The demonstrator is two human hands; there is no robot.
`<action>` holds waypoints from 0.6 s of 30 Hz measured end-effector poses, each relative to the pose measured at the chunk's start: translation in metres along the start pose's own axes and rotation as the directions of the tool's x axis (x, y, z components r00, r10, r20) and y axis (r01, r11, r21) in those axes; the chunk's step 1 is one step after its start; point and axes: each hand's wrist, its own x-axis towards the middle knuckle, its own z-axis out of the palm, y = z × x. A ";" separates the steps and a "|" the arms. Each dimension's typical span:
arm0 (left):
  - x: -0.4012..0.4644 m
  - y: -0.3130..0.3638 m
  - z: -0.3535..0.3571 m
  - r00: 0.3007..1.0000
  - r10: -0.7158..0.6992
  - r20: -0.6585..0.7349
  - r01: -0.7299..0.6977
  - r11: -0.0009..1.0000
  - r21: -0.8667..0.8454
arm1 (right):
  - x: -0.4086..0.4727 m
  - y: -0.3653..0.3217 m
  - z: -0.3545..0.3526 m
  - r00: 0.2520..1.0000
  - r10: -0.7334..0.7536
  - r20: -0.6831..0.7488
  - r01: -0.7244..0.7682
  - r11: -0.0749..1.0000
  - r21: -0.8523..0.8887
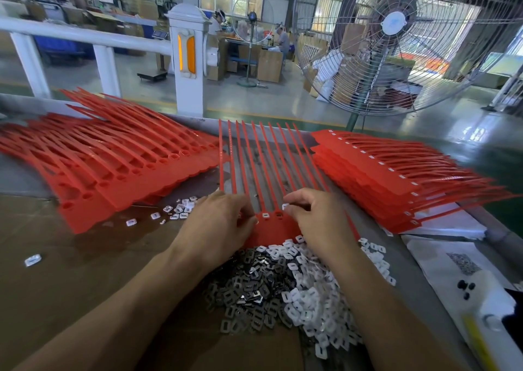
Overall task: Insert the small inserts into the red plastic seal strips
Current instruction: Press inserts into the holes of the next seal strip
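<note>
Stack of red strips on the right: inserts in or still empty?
In. The right stack shows a white insert in each visible socket along its top sheet; the left stack shows open, empty holes. Lower sheets on the right cannot be judged.

A large wire-caged standing fan [396,30] stands at the right beyond the worktable [56,271], and a smaller standing fan [252,19] stands farther back on the green-grey workshop floor [254,98]. Behind the table runs a white railing [85,35] with a white post [189,59] that bears an orange reflector [186,54]. In the background people sit at a bench among cardboard boxes [270,64], and at the table's right edge lie white printed sheets [441,263].
</note>
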 end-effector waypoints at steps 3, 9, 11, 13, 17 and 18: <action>0.000 -0.001 0.001 1.000 0.010 0.002 -0.010 1.000 0.004 | 0.003 0.002 0.003 0.999 -0.030 0.025 0.032 0.995 -0.092; 0.000 -0.003 0.003 1.000 0.022 -0.005 -0.022 1.000 0.009 | 0.006 0.001 0.010 0.998 -0.047 0.040 0.055 0.978 -0.201; 0.000 -0.004 0.004 1.000 0.026 -0.003 -0.026 1.000 0.016 | 0.006 0.000 0.011 0.998 -0.046 0.043 0.054 0.974 -0.218; 0.000 -0.004 0.004 1.000 0.028 -0.007 -0.028 0.999 0.016 | 0.007 0.000 0.011 0.998 -0.048 0.049 0.058 0.972 -0.226; 0.000 -0.004 0.005 1.000 0.025 0.000 -0.025 1.000 0.017 | 0.006 0.000 0.011 0.996 -0.053 0.073 0.070 0.967 -0.245; 0.000 -0.004 0.005 1.000 0.023 0.004 -0.023 1.000 0.020 | 0.006 0.000 0.011 0.995 -0.055 0.079 0.073 0.967 -0.244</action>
